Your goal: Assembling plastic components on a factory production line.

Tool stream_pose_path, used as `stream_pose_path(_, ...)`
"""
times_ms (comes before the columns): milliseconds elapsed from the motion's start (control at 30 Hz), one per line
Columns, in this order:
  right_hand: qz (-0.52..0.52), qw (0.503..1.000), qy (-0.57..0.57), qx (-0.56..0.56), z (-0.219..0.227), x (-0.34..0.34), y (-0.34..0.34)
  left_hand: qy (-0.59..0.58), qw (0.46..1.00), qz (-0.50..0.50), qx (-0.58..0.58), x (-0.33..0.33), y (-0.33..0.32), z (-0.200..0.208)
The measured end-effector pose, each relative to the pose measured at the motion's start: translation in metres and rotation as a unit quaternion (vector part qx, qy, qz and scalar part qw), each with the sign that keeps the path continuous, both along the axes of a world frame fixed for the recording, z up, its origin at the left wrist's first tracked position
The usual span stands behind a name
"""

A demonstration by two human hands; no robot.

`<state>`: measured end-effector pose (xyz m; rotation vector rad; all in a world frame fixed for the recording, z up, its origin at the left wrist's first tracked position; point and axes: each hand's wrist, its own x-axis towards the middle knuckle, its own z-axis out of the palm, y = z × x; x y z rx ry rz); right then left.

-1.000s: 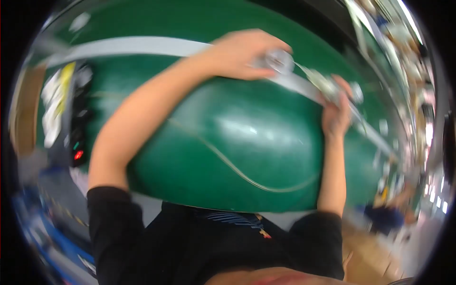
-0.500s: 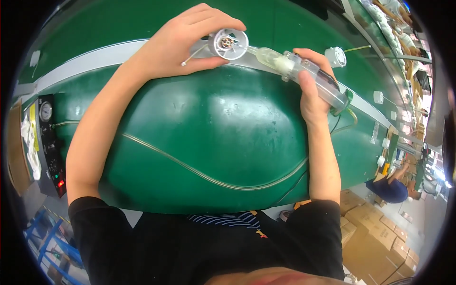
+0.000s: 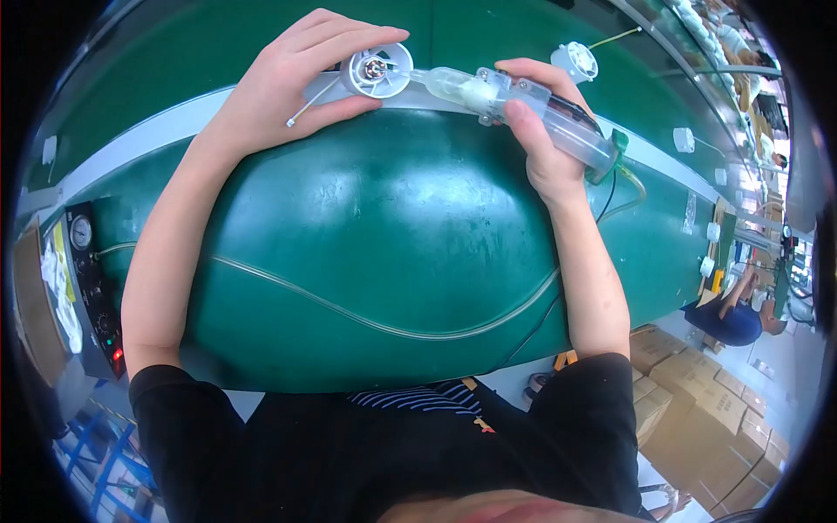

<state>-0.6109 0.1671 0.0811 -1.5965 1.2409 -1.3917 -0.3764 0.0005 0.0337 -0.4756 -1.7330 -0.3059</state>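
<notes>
My left hand [image 3: 277, 83] is closed around a white round plastic housing [image 3: 405, 63], fingers above and thumb below. The housing's open face is turned toward me, showing a small part with copper-coloured windings [image 3: 375, 68] in its middle. A thin light-coloured lead [image 3: 312, 103] sticks out beneath my palm. My right hand [image 3: 554, 170] grips a clear dispensing syringe [image 3: 571, 139] with whitish material in its front section. The syringe's narrow nozzle points left, its tip at the housing's right side; whether it touches the inner part I cannot tell.
Another white housing [image 3: 575, 63] with a lead stands beyond my right hand, and one more [image 3: 684, 139] sits farther right. A clear tube [image 3: 384, 329] crosses the green table from a black control box [image 3: 91, 288] with a gauge. Cardboard boxes [image 3: 697, 401] and a person [image 3: 732, 321] are at right.
The view has shifted, so both hands and the loose housing appear farther left and higher. Both grips stay the same, and the nozzle remains at the held housing's right side.
</notes>
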Motion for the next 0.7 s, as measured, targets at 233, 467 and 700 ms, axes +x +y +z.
stream_pose_path(233,-0.005,0.999,0.034,-0.017,0.003,0.0,0.003,0.012,1.0,-0.007,-0.004,-0.004,0.004,0.005)
stream_pose_path(467,-0.002,0.998,0.049,-0.045,0.002,-0.002,0.006,-0.428,0.853,0.257,0.149,0.044,0.058,0.066)
stream_pose_path(700,-0.035,0.995,0.058,-0.077,0.001,0.002,0.006,-0.34,0.901,0.247,0.111,0.041,0.054,0.044)
